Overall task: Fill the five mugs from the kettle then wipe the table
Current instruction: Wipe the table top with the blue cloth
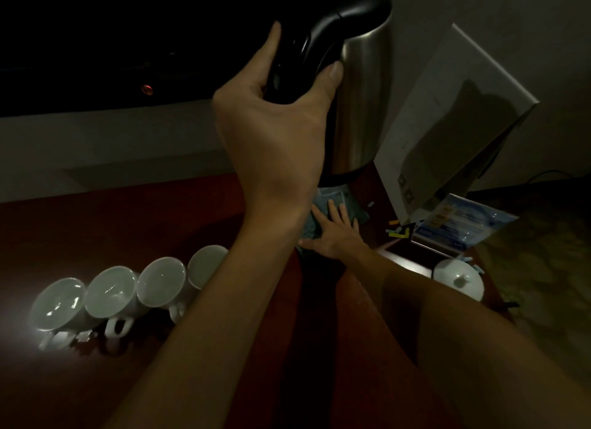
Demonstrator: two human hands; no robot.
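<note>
My left hand (275, 134) grips the black handle of a steel kettle (361, 86) and holds it upright, high above the dark red table (96, 224). Underneath it, my right hand (332, 233) presses flat with straight fingers on a bluish cloth (329, 201) lying on the table. Several white mugs (112, 294) stand in a row at the lower left, handles toward me. My left forearm hides part of the rightmost mug (204, 262). Liquid glints inside the mugs.
A white box (447, 108) leans at the back right beside a blue leaflet stand (460, 224). A white lidded sugar bowl (460, 281) sits at the table's right edge. Small coloured sachets (396, 233) lie near the box. A dark screen with a red light (147, 89) fills the back.
</note>
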